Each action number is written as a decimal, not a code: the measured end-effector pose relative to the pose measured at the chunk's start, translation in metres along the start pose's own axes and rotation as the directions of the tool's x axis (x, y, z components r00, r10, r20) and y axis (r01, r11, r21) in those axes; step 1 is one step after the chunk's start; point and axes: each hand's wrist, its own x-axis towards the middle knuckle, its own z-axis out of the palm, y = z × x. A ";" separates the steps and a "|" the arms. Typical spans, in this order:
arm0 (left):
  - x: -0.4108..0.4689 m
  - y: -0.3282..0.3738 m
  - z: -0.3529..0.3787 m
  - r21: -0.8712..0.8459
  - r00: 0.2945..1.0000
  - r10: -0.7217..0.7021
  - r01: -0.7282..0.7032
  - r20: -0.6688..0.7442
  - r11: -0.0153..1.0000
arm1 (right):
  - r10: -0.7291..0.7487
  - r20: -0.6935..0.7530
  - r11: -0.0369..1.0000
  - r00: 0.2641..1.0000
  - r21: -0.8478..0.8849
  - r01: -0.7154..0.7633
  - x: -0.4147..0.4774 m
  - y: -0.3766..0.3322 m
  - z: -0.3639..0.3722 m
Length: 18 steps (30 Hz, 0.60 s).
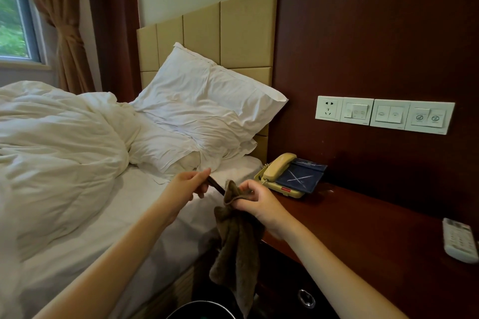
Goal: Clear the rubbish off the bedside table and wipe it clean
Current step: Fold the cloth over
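Note:
A brown cloth (pixel 237 243) hangs down between the bed and the dark wooden bedside table (pixel 363 230). My right hand (pixel 259 202) grips its bunched upper part at the table's left edge. My left hand (pixel 190 185) pinches a stretched corner of the same cloth, pulling it out to the left over the mattress. Both hands are held in the air, just left of the table top.
A beige telephone (pixel 278 171) with a dark blue folder (pixel 300 176) on it stands at the table's back left. A white remote (pixel 458 243) lies at the right edge. A bin rim (pixel 199 309) shows below the cloth. Wall switches (pixel 383 114) sit above; the bed (pixel 90 189) fills the left.

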 end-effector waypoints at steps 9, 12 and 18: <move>0.001 -0.005 -0.031 -0.141 0.999 -0.023 0.016 -0.049 0.990 | 0.138 -0.095 0.973 0.986 0.199 -0.117 -0.020 0.027 -0.026; -0.001 -0.003 -0.020 -0.085 0.997 -0.006 0.012 0.076 0.996 | 0.046 -0.170 0.978 0.984 0.209 -0.010 -0.009 0.005 -0.026; 0.001 0.011 0.016 0.217 0.975 0.124 -0.164 0.186 0.962 | -0.143 -0.034 0.957 0.989 -0.261 0.129 0.012 -0.025 0.007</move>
